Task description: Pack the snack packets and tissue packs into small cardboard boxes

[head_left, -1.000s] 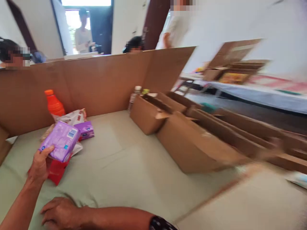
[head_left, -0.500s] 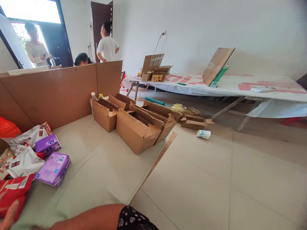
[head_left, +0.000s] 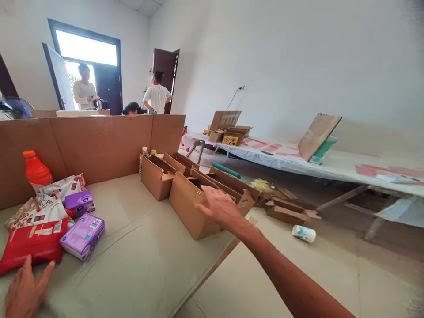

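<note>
My right hand (head_left: 220, 206) reaches over the nearest brown cardboard box (head_left: 190, 207), fingers stretched out and holding nothing. Whether it touches the box's edge I cannot tell. More open-topped boxes (head_left: 157, 179) stand close together behind that one. Low at the left, my left hand (head_left: 28, 287) has its fingers apart beside a red packet (head_left: 36, 243), with nothing in its grasp. Right of the packet lie two purple tissue packs (head_left: 82, 236). White-and-brown snack bags (head_left: 43, 207) are heaped behind, and an orange-capped bottle (head_left: 35, 170) leans there.
A tall cardboard panel (head_left: 99, 145) borders the table's (head_left: 132, 260) far side. A clear bottle (head_left: 143, 161) stands by the boxes. On the floor lie a white cup (head_left: 304, 234) and a small carton (head_left: 286, 213). Several people are at the back; a long covered table (head_left: 281, 163) lines the wall.
My right hand has come into view over the nearest box. The view has shifted left and up, showing more of my left hand and the orange-capped bottle.
</note>
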Demonstrator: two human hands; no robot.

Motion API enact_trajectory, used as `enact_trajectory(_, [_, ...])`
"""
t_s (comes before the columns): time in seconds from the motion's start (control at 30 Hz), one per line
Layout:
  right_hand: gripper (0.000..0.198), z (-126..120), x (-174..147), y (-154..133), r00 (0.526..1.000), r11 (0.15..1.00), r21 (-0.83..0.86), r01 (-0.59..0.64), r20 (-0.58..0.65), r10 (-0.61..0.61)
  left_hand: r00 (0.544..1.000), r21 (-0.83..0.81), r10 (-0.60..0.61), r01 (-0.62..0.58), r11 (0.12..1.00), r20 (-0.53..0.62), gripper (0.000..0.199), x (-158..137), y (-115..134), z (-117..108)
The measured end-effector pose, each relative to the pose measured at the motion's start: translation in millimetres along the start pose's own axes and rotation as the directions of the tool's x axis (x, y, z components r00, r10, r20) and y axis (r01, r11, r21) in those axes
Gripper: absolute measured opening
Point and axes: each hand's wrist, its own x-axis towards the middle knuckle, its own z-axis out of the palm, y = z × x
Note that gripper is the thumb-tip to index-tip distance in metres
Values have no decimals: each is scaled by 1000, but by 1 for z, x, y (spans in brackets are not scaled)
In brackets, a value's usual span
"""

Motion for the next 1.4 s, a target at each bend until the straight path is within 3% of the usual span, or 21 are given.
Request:
enact_trajectory(0.07, [56, -2, 3, 17, 988, 993, 83, -83, 138, 71, 1000, -61, -6, 6, 998, -7, 101, -8, 6, 6])
enact_trajectory(0.13, [45, 0, 0, 18, 973, 983, 169, -76, 230, 35, 999, -95, 10, -13, 995, -31, 98, -25, 7, 6])
enact_trajectory(0.23, [36, -3, -16, 2, 960, 962, 266, 63, 247, -132, 998, -107, 35, -41, 993, -56, 92, -59, 3, -7])
enact_trajectory(0.3, [31, -11, -31, -18, 918, 921, 323, 217, 253, -305, 993, -114, 86, -94, 989, -77, 84, -85, 3, -23])
enact_trajectory(0.37, [24, -22, -49, -41, 825, 848, 370, 381, 278, -492, 975, -118, 195, -207, 971, -109, 74, -114, 10, -42])
enact_trajectory(0.5, [26, -37, -83, -95, 550, 609, 512, 606, 283, -785, 865, -127, 483, -499, 857, -138, 68, -170, 49, -87])
enact_trajectory(0.6, [34, -38, -99, -129, 363, 441, 579, 686, 254, -897, 748, -184, 653, -663, 725, -121, 77, -196, 81, -114])
enact_trajectory(0.7, [36, -37, -107, -146, 256, 356, 609, 709, 248, -934, 663, -228, 742, -740, 632, -96, 80, -204, 97, -127])
enact_trajectory(0.83, [30, -38, -113, -148, 228, 366, 606, 706, 295, -928, 636, -239, 770, -756, 609, -49, 73, -196, 102, -123])
enact_trajectory(0.93, [21, -38, -115, -143, 262, 416, 579, 701, 334, -905, 608, -269, 791, -774, 573, -68, 47, -187, 107, -117])
enact_trajectory(1.07, [38, -37, -112, -142, 292, 464, 547, 697, 374, -880, 553, -263, 825, -818, 512, -115, 27, -184, 115, -122])
enact_trajectory(1.23, [33, -33, -104, -162, 291, 434, 535, 724, 333, -897, 553, -160, 813, -833, 530, -184, 26, -199, 112, -144])
enact_trajectory(1.33, [24, -29, -104, -172, 292, 430, 518, 739, 328, -898, 578, -168, 808, -813, 558, -114, 24, -207, 107, -156])
enact_trajectory(1.4, [31, -27, -106, -174, 266, 392, 515, 763, 302, -915, 568, -164, 823, -814, 558, -20, 22, -208, 107, -161])
